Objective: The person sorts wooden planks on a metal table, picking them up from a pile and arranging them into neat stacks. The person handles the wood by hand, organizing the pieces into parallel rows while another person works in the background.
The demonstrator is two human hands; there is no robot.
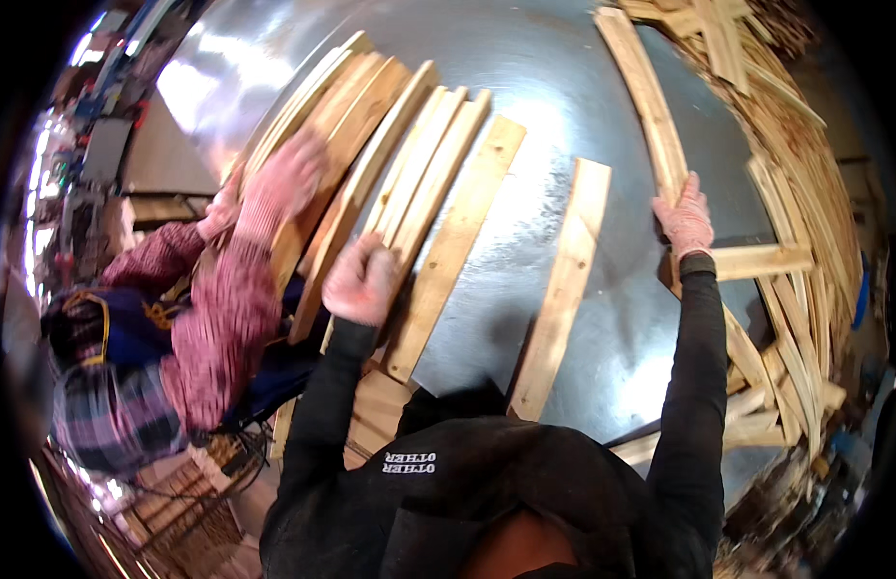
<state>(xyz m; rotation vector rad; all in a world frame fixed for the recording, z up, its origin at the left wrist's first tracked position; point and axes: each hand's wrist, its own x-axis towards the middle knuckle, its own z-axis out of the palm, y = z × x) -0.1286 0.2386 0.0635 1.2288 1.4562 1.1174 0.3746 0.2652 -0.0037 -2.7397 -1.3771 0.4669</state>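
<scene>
My right hand (pixel 685 220), in a pale pinkish glove, is closed around the edge of a long wooden board (pixel 643 92) on the right of the metal table. On the left, my left hand (pixel 361 280) is curled like a fist over the row of narrow boards (pixel 438 159); whether it grips one is hidden. Just right of that hand lies a wider flat board (pixel 460 246), slanting away from me. Another single board (pixel 569 275) lies apart from the others near the table's middle, between my two arms.
At the left, a co-worker in a checked sleeve (pixel 216 347) has gloved hands (pixel 289 179) on a bundle of boards (pixel 356 101). The shiny metal table (pixel 535 58) lies under the boards. Stacked and crossed wood pieces (pixel 796 318) crowd the right edge.
</scene>
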